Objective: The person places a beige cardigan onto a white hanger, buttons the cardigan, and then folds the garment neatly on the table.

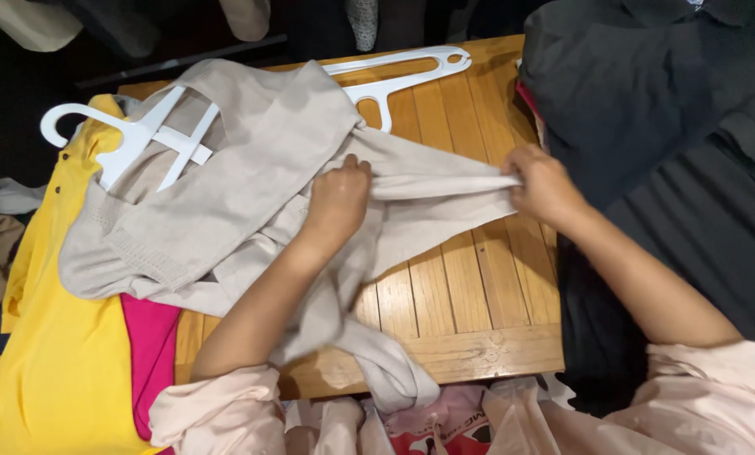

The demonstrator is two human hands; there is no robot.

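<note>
2 hands (337,200) (544,185) grip beige garment (251,168), fingertips hidden in folds.

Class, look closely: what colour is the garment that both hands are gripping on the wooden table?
The garment is light beige, a plain knit, seen in the head view.

Two white plastic hangers (120,135) (407,72) lie on one wooden slat table (470,303). There is one beige knit top (226,185), one yellow shirt (57,354), one pink cloth (150,345) and two bare hands (337,198) (544,184).
</note>
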